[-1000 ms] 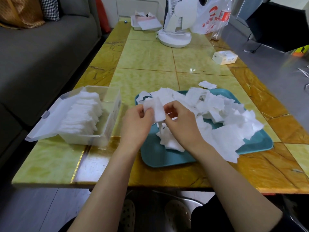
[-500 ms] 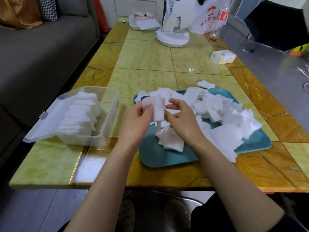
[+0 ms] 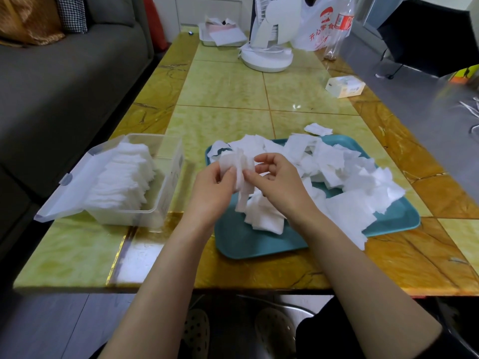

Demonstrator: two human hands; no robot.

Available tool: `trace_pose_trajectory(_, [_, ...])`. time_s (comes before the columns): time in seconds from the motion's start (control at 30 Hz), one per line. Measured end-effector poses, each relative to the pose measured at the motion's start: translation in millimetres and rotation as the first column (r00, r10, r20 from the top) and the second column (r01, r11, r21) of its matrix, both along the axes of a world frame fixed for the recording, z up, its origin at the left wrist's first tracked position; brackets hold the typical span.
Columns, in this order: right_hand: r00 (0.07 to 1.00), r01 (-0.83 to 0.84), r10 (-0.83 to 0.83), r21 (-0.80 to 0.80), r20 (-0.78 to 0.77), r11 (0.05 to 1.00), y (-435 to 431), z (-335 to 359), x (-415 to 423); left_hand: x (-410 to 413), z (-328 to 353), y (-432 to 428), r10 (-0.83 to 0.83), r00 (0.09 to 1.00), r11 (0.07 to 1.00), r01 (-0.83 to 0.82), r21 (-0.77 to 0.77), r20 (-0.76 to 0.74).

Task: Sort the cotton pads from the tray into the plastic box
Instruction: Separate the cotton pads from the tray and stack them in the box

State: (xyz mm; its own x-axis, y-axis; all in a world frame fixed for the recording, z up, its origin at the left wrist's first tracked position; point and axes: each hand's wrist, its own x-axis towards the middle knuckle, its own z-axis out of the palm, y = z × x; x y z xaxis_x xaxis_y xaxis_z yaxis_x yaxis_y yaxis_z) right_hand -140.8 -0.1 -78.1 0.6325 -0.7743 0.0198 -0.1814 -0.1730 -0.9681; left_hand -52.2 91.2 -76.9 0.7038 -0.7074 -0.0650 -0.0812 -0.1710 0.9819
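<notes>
A teal tray [image 3: 248,244] sits on the table in front of me, heaped with loose white cotton pads [image 3: 350,177]. Above its left end I hold a small bunch of cotton pads [image 3: 239,167] between both hands. My left hand [image 3: 212,187] grips the bunch from the left and my right hand [image 3: 274,182] pinches it from the right. To the left stands a clear plastic box [image 3: 166,182] with its lid folded open, holding a row of stacked pads [image 3: 124,177]. One pad [image 3: 321,129] lies on the table beyond the tray.
A white fan base [image 3: 267,58], a plastic bag [image 3: 321,24], a white tray of papers [image 3: 223,35] and a small carton [image 3: 344,85] stand at the far end of the yellow tiled table [image 3: 228,86]. A grey sofa [image 3: 64,73] runs along the left.
Both hands stay over the tray's left end, working the bunch of pads between them. The bunch now looks more gathered and crumpled.
</notes>
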Motion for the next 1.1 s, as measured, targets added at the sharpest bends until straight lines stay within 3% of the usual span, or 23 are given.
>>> trace_pose_trajectory(0.3, [0.992, 0.114, -0.118, -0.096, -0.044, 0.989, -6, -5, 1, -3, 15, 4, -0.041, 0.989, 0.999, 0.038, -0.024, -0.14])
trace_pose_trajectory(0.47, [0.997, 0.081, -0.081, 0.028, 0.005, 0.996, -5, 0, 0, -1, 5, 3, -0.005, 0.999, 0.998, 0.007, 0.059, -0.032])
trace_pose_trajectory(0.67, [0.993, 0.114, -0.117, 0.094, 0.027, 0.989, -9, 2, -3, 3, 0, 2, 0.018, 0.999, 0.998, -0.02, 0.056, 0.026])
trace_pose_trajectory(0.73, [0.986, 0.162, -0.164, 0.049, 0.036, 0.986, -12, 2, -6, 3, -1, 3, 0.04, 0.998, 0.998, -0.043, 0.056, 0.052])
trace_pose_trajectory(0.9, [0.949, 0.314, -0.3, -0.255, 0.094, 0.915, -20, 5, -13, 6, -9, 3, 0.042, 0.982, 0.991, -0.063, 0.115, 0.183])
trace_pose_trajectory(1.0, [0.962, 0.254, -0.216, -0.25, 0.17, 0.934, -19, 12, -16, 7, -10, 2, 0.067, 0.957, 0.986, -0.106, 0.127, 0.282])
trace_pose_trajectory(1.1, [0.979, 0.006, 0.033, -0.196, 0.199, 0.981, -13, 21, -18, 6, -8, 4, 0.085, 0.956, 0.989, -0.115, 0.093, 0.279])
